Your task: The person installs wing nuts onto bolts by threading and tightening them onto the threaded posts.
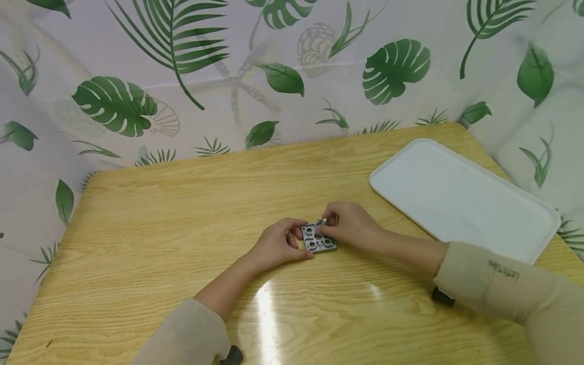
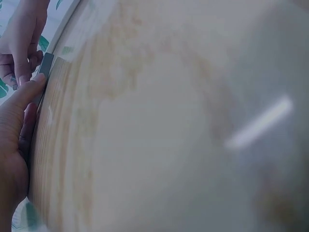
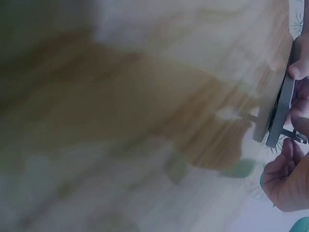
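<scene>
A small grey metal plate (image 1: 324,245) with several round holes lies on the wooden table. My left hand (image 1: 277,242) grips it by its left side, with the thumb along the near edge and fingers at the far left corner. My right hand (image 1: 353,223) pinches a small silvery pin-like part (image 1: 324,221) at the plate's far right corner. In the right wrist view that metal part (image 3: 293,136) stands out from the plate's face, between the fingertips; its lower end cannot be made out. The left wrist view shows the plate (image 2: 46,65) edge-on beside the left thumb.
A white rectangular tray (image 1: 461,192) lies at the right of the table (image 1: 182,218), beyond the right forearm. Behind the table hangs a white cloth (image 1: 274,116) printed with green leaves. Dark bands show under both sleeves.
</scene>
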The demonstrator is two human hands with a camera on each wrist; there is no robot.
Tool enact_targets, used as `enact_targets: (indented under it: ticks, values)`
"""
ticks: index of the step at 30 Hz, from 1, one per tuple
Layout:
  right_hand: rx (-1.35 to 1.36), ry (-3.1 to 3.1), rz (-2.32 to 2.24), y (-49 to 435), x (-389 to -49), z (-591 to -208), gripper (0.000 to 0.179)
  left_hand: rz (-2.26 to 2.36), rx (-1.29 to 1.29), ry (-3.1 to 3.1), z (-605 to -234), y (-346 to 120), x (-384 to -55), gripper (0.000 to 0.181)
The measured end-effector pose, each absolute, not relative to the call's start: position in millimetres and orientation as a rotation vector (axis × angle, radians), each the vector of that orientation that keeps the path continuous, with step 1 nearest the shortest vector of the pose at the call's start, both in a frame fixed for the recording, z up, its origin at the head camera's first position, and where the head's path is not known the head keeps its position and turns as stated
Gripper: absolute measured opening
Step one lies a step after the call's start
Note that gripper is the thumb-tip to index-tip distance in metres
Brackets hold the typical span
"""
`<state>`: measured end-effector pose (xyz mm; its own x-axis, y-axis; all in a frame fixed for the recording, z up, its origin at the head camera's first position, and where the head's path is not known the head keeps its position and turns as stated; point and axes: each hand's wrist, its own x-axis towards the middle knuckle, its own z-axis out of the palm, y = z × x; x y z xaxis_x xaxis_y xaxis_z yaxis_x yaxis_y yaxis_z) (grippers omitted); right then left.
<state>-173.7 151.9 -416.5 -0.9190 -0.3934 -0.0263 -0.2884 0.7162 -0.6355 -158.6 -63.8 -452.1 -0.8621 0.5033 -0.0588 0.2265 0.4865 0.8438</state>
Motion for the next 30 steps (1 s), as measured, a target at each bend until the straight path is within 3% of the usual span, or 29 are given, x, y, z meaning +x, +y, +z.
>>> enact_targets:
  ticks: [6,11,16,30]
  values:
    - [-1.026,2.54,-0.924,167.0,-192.6,-404.7,0.051,1.324,0.615,2.433,-452.9,-64.5,-159.2,0.066]
    - [-1.352,2.298,-0.844,172.1,-217.6,-394.2,0.038,1.332,0.602,2.424,-455.5,-65.0,-160.0,0.065]
    - [-1.313,2.214,-0.796,170.2,-226.4,-390.4,0.029,1.332,0.6,2.421,-455.4,-63.0,-159.7,0.066]
    - [-1.235,2.195,-0.769,170.9,-226.1,-393.5,0.043,1.306,0.582,2.431,-449.3,-63.6,-158.6,0.065]
